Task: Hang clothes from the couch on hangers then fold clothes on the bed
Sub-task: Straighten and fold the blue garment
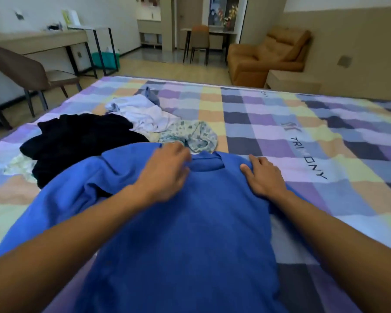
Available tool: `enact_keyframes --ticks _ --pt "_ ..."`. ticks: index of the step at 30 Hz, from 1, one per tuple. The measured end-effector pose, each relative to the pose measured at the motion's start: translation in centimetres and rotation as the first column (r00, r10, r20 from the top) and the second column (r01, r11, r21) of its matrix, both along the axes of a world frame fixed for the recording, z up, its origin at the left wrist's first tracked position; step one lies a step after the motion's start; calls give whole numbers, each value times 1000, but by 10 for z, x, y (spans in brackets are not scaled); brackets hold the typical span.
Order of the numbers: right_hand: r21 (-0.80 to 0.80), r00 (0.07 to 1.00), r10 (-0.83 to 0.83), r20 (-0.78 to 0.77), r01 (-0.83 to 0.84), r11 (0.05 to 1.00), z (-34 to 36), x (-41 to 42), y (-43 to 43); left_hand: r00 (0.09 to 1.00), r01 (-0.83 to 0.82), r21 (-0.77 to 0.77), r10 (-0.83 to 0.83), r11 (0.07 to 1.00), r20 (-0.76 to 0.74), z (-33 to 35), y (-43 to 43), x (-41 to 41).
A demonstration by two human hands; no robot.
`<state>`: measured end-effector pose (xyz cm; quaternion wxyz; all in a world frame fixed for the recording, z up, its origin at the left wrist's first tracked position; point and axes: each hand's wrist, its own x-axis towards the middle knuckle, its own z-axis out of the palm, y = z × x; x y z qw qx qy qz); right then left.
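Observation:
A blue shirt (190,233) lies spread on the checked bedspread (303,132), collar pointing away from me. My left hand (167,172) rests on the shirt's left shoulder beside the collar, fingers loosely bent and slightly blurred. My right hand (263,177) presses flat on the right shoulder edge with fingers straight. The shirt's left sleeve is bunched and drapes over a black garment (81,141). Behind lie a white garment (142,111) and a pale patterned garment (190,134).
An orange couch (266,57) stands at the far right beyond the bed, with no clothes on it. A desk (38,41) and a brown chair (23,71) are at the left. A small table with a chair (200,41) stands at the far wall.

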<state>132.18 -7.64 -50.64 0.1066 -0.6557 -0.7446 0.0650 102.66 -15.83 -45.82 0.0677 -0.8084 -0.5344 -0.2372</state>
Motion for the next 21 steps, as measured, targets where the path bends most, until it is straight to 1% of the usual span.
enact_keyframes --ticks 1,2,3,4,5,7,9,11,14,17,19,20,21 --pt "-25 1000 23 -16 -24 999 3 6 -3 995 94 -147 -91 985 28 -5 -8 23" --pt "-56 999 42 -27 -44 997 7 14 -9 992 127 -262 -123 957 32 -11 -14 44" --pt "-78 998 56 -39 -59 995 11 23 -17 992 121 -339 -121 933 22 -19 -17 62" --pt "-106 997 59 -40 -63 992 16 38 -30 994 105 -378 -109 920 11 -27 -20 80" --pt "-136 998 63 -28 -67 988 21 51 -42 996 82 -393 -89 916 0 -33 -21 93" --pt "-194 998 41 46 -31 981 30 85 -71 999 33 -405 -39 914 -6 -42 -23 117" --pt "-209 991 -11 135 39 977 37 124 -99 999 -35 -401 26 916 -26 -50 -25 135" --pt "-226 982 -74 175 114 967 44 159 -124 994 -104 -400 78 910 -82 -60 -27 147" --pt "-378 980 -147 133 187 907 54 194 -154 987 -142 -406 100 903 -123 -69 -28 151" --pt "-525 990 -132 48 138 840 62 209 -172 978 -158 -415 83 896 -192 -69 -27 151" --pt "-552 993 -114 7 99 828 67 210 -176 971 -183 -447 91 875 -220 -64 -22 149" --pt "-534 993 -117 -28 84 841 70 210 -178 974 -192 -461 109 866 -200 -60 -20 152" --pt "-508 986 -139 -93 73 858 71 210 -180 980 -188 -457 135 869 -146 -54 -22 158"
